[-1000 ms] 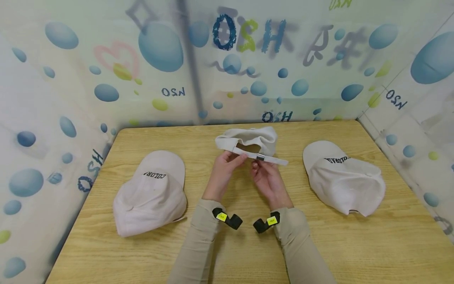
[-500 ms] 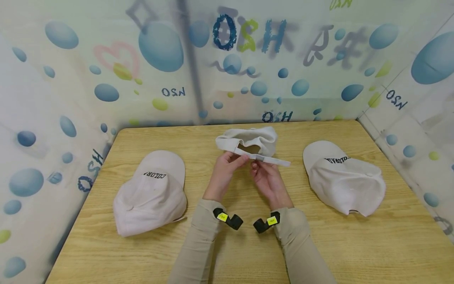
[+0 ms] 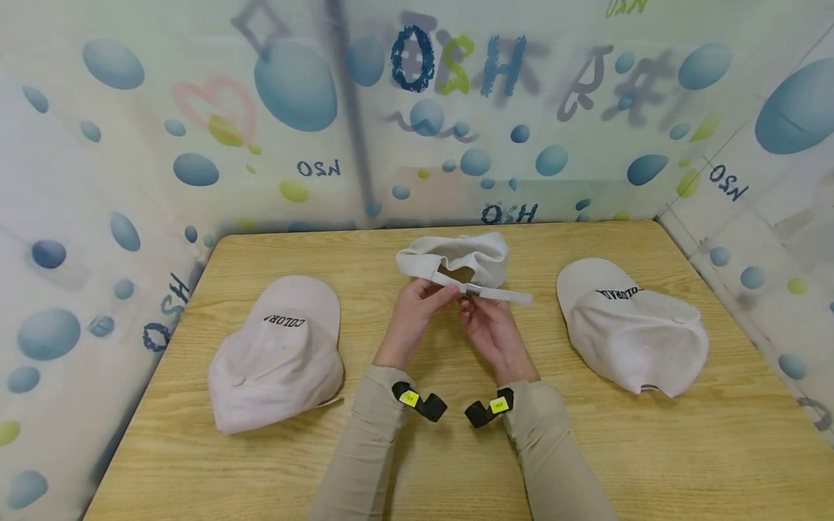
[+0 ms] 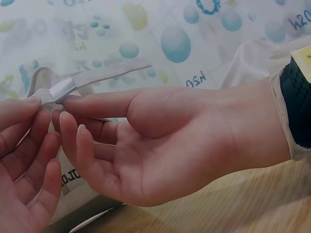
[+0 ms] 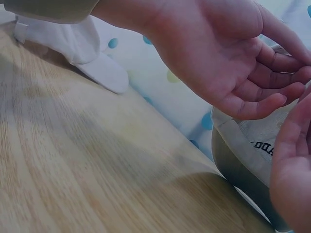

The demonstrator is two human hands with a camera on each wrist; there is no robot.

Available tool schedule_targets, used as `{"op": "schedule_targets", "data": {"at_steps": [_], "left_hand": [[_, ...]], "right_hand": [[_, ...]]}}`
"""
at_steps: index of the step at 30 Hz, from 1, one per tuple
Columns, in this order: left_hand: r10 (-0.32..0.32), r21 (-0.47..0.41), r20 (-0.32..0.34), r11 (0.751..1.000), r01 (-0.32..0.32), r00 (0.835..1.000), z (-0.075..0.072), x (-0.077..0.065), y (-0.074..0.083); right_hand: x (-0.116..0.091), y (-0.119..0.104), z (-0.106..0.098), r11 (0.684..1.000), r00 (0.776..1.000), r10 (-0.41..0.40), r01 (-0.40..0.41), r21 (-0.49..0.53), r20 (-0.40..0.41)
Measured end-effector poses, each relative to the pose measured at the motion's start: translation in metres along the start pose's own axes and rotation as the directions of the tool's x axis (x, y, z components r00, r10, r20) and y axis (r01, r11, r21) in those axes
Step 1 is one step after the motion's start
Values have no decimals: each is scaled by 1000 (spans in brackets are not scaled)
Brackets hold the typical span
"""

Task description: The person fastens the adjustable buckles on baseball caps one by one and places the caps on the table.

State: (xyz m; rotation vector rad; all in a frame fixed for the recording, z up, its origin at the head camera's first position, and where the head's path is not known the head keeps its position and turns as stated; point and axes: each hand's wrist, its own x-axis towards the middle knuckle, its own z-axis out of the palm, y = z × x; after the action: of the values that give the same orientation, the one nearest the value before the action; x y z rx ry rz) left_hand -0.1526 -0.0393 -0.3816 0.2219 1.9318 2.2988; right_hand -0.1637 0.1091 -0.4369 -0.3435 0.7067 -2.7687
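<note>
In the middle of the head view, both hands hold a white baseball cap (image 3: 491, 253) by its back strap (image 3: 511, 295), the rear opening towards me. My left hand (image 3: 413, 311) pinches the strap left of a silver buckle (image 4: 63, 90). With thumb and forefinger, my right hand (image 3: 495, 329) pinches at the buckle, as the left wrist view shows. A loose strap end (image 4: 112, 73) sticks out to the right past the buckle. Part of the cap's dark lettering (image 4: 70, 177) shows below the hands. Fingers cover some of the strap.
Another white cap (image 3: 274, 369), lettered on the front, lies on the wooden table (image 3: 430, 470) to the left. A third cap (image 3: 632, 333) lies to the right. A printed backdrop (image 3: 554, 87) with blue spots stands behind the table.
The buckle has shifted slightly left, closer to my left thumb, and the loose strap end reaches a little further right. Both hands stay almost in place.
</note>
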Motion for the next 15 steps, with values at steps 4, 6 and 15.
{"op": "schedule_targets", "data": {"at_steps": [4,6,15], "left_hand": [[-9,2,3,1000,9,1000,0,0,0],[-6,5,6,1000,6,1000,0,0,-1],[6,-5,-13,1000,-7,1000,-3,12,-23]], "right_hand": [[0,0,1,999,999,-6,5,-41,-32],[1,0,2,999,999,-9,7,-48,-49],[1,2,2,994,993,-24,11,-111,-119]]}}
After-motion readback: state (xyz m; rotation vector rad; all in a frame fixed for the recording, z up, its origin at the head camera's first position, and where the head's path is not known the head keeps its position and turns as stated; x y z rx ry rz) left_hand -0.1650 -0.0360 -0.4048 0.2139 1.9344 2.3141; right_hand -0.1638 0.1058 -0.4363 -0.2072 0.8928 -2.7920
